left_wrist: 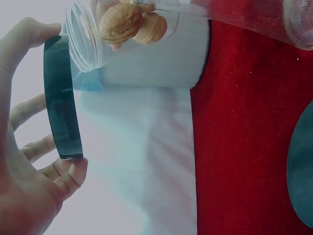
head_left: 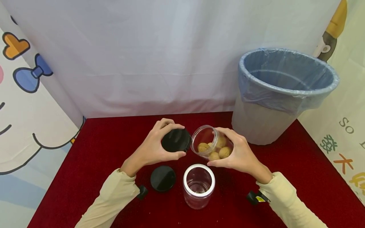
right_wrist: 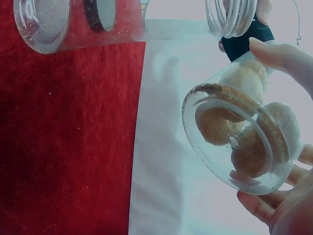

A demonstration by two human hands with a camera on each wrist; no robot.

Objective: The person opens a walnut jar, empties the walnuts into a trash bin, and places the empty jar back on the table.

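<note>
Walnuts (head_left: 224,152), tan, round and wrinkled, lie in a short, clear plastic jar (head_left: 209,144), held tilted above the red cloth-covered surface (head_left: 114,136), between its far edge and a second clear, cylindrical jar (head_left: 196,200) with a white ring round its mouth. The right hand (head_left: 242,152) grips the walnut jar, thumb and fingers curved round its body. The left hand (head_left: 154,145) pinches a round, glossy black lid (head_left: 176,140) by opposite edges, just beside that jar's mouth; we cannot tell whether the two touch. We judge the opening done: neither jar wears a lid, and another round black lid (head_left: 163,178) lies flat to the left of the standing jar, nearer the surface's left edge. Left undone, as far as we can see, is any closing, and every walnut we make out sits in the tilted jar, none in the standing one. The walnut jar looks see-through and threaded at the mouth, with brown specks near its base; the shells we can see look whole.
</note>
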